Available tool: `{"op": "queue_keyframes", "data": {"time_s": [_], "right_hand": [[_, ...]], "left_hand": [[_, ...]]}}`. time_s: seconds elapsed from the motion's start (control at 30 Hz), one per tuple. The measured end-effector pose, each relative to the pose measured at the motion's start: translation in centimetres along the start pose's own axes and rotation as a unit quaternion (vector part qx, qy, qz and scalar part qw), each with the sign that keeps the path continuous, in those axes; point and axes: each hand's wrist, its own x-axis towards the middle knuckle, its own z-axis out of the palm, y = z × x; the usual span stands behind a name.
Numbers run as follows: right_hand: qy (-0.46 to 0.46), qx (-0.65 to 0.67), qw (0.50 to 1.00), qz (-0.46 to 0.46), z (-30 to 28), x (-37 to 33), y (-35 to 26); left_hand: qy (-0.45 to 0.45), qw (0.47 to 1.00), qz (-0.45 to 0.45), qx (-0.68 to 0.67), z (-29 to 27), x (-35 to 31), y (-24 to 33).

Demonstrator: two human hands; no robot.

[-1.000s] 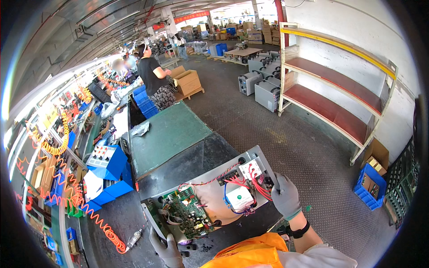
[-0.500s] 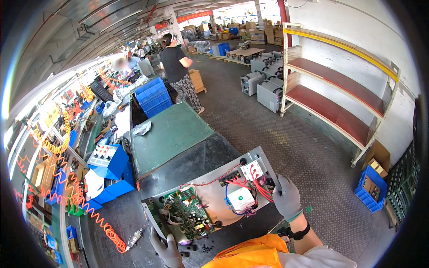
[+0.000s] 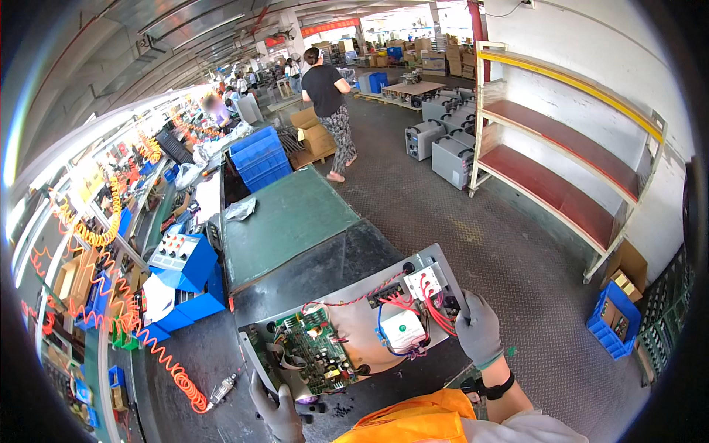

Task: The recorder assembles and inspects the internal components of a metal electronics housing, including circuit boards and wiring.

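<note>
Chassis [image 3: 360,334] of grey sheet metal spans both gloved grips: the left hand [image 3: 278,415] curled about its lower corner, the right hand [image 3: 478,331] closed round the opposite end plate [image 3: 446,273]; I'd confine both to bare metal, clear of the circuit board [image 3: 316,345] beside the left and red wires [image 3: 440,319] just inside the right

A green mat [image 3: 284,221] covers the far end of the bench [image 3: 325,273]; a tool [image 3: 223,387] and, seemingly, a chassis [image 3: 360,336] lie toward its near edge.
</note>
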Motion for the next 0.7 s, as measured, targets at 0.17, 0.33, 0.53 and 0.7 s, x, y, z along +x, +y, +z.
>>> {"op": "queue_keyframes", "data": {"time_s": [0.17, 0.33, 0.53, 0.7], "right_hand": [[0.015, -0.006, 1.000, -0.017, 0.15, 0.03, -0.03], [0.015, -0.008, 1.000, -0.021, 0.10, 0.17, -0.05], [0.007, -0.010, 1.000, -0.010, 0.06, 0.13, -0.13], [0.013, -0.009, 1.000, -0.022, 0.02, 0.20, -0.14]], "left_hand": [[0.000, 1.000, -0.009, -0.001, 0.06, -0.01, 0.34], [-0.004, 1.000, 0.007, 0.020, -0.06, 0.08, -0.10], [-0.002, 1.000, -0.022, -0.020, 0.16, 0.09, 0.44], [0.003, 0.999, -0.032, -0.019, 0.24, 0.09, 0.65]]}}
